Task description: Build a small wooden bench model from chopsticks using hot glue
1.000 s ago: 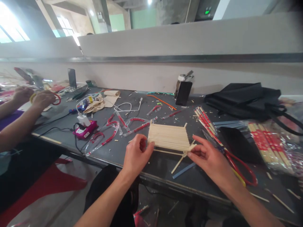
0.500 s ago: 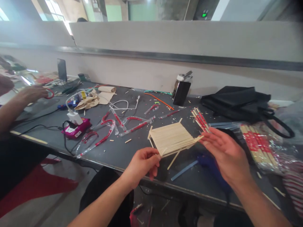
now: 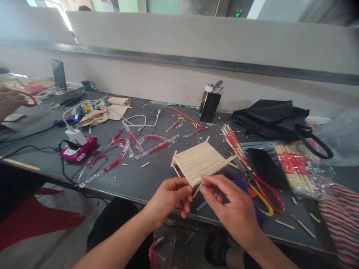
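A small panel of wooden sticks laid side by side [image 3: 200,160], with short stick ends jutting from its corners, is tilted above the table's front edge. My left hand [image 3: 174,196] pinches its near corner. Right beside it, the thumb and fingertips of my right hand [image 3: 228,203] close on the panel's near edge by the same corner; they hide the exact spot. Below and right of my right hand lie scissors with red and yellow handles [image 3: 266,196]. A dark blue tool [image 3: 260,216], partly covered by the hand, and a translucent glue stick [image 3: 202,205] lie underneath.
Red-tipped sticks [image 3: 234,140] and a bagged stick bundle [image 3: 294,168] lie at right, near a black bag [image 3: 266,116]. A phone [image 3: 210,107] leans on a bottle behind. Plastic wrappers [image 3: 151,145] and a purple power adapter [image 3: 78,149] lie left. Another person's hand [image 3: 11,101] holds a red-handled item.
My right hand has moved left from the panel's right corner to its near corner, uncovering the scissors. My left hand keeps its pinch. The view has shifted slightly right and down.
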Available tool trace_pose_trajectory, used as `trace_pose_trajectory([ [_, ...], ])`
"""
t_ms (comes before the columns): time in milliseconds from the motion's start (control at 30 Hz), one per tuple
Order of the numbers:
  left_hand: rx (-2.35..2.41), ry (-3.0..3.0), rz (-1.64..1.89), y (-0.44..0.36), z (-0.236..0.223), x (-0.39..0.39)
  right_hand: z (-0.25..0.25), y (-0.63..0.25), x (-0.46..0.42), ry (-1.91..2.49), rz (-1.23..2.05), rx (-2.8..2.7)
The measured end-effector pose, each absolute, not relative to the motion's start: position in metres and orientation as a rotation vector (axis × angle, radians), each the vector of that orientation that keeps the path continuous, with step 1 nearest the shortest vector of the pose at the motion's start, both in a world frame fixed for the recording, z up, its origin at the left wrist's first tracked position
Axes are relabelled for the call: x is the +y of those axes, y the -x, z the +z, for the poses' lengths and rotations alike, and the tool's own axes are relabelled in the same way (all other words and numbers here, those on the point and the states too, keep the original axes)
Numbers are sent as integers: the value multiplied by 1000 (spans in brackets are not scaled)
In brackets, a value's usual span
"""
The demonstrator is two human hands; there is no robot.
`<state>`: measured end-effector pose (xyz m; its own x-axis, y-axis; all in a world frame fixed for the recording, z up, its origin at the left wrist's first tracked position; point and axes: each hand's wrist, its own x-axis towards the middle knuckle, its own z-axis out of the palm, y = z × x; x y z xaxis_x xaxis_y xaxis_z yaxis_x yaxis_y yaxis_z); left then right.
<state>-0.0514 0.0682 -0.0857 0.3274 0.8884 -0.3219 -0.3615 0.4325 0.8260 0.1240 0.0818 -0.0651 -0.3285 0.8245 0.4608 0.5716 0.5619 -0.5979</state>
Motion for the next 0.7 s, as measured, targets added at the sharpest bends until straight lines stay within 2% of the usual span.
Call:
trace_pose_trajectory([
  [700, 925, -755, 942, 48, -87, 68, -72, -104, 85, 1095, 359, -2009],
])
